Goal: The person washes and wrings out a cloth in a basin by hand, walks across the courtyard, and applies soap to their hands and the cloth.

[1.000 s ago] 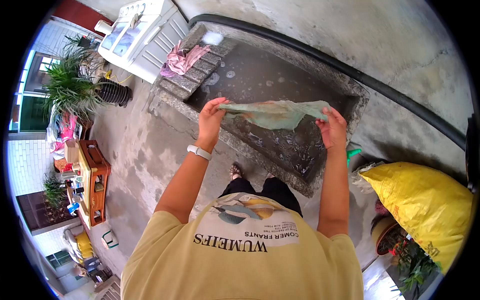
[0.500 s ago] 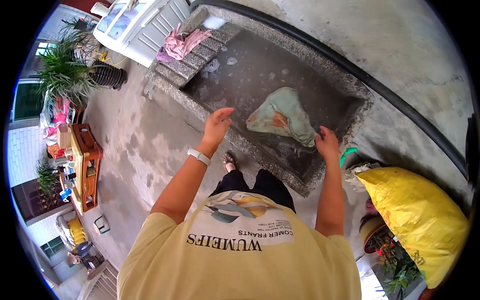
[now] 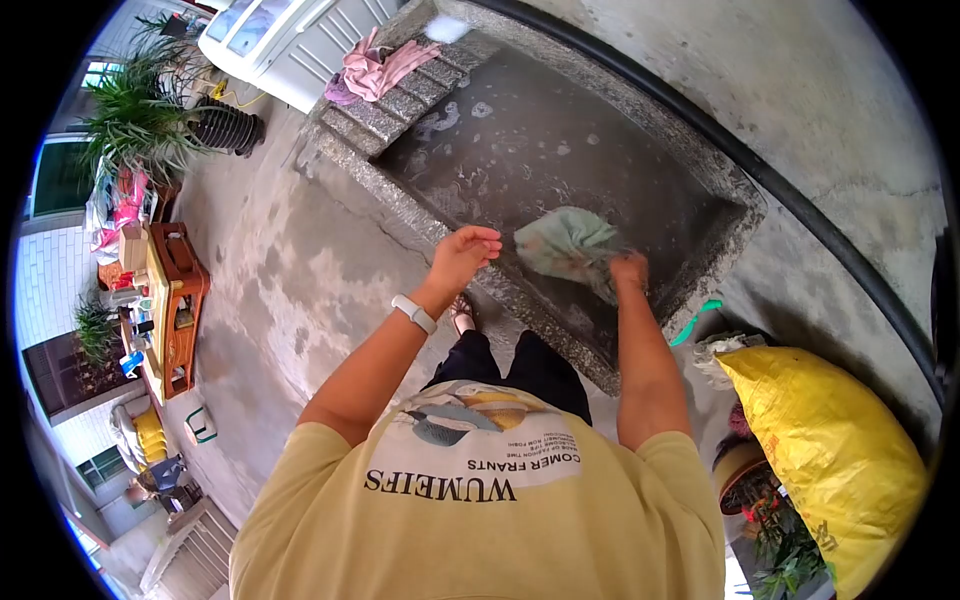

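A pale green cloth [image 3: 566, 243] with reddish-brown patches lies bunched in the murky water of a stone wash basin [image 3: 395, 200]. My right hand [image 3: 628, 268] grips its right end near the water surface, slightly blurred. My left hand [image 3: 468, 258], below a white wrist band [image 3: 414, 313], is over the basin's near rim, to the left of the cloth. Its fingers are stretched out and hold nothing.
Pink cloth [image 3: 378, 72] lies on the basin's ribbed washboard, beside white foam [image 3: 446, 28]. A black hose [image 3: 720, 148] runs along the far rim. A stuffed yellow sack [image 3: 825, 440] and potted plants stand right; a white washing machine [image 3: 300, 50] stands upper left.
The cloth was spread wider and is now bunched, lower in the basin. My right hand has moved left with its end. My left hand has shifted slightly right and down, fingers straighter.
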`<state>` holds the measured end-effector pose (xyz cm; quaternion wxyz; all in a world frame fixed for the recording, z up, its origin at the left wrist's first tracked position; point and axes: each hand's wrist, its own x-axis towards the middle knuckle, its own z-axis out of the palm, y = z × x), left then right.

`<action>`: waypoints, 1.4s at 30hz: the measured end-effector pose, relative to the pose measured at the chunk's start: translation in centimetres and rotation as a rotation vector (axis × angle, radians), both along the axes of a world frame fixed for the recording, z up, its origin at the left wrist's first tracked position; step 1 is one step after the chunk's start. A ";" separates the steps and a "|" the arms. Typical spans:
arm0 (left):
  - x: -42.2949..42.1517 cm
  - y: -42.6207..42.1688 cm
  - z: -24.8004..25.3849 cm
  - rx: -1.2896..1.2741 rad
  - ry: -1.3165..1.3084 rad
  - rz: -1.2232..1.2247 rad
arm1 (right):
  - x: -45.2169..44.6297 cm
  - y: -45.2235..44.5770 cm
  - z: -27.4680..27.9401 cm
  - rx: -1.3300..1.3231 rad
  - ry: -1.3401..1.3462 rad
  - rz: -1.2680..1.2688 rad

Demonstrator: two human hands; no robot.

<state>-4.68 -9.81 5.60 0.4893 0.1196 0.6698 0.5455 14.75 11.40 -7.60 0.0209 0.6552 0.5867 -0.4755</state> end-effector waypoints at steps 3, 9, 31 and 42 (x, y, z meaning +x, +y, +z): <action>0.1 0.2 0.2 -0.006 -0.011 -0.077 | -1.2 0.8 -1.3 0.134 0.240 -0.137; 1.5 3.3 0.7 -0.118 -0.222 -0.045 | -3.5 -0.9 11.3 -0.649 1.173 -0.217; 1.7 9.3 -1.2 0.014 -0.583 0.151 | -11.6 -7.4 15.5 0.390 0.867 0.232; 3.7 10.1 1.3 -0.183 -0.145 0.146 | -12.9 -5.6 14.7 0.216 0.967 -0.121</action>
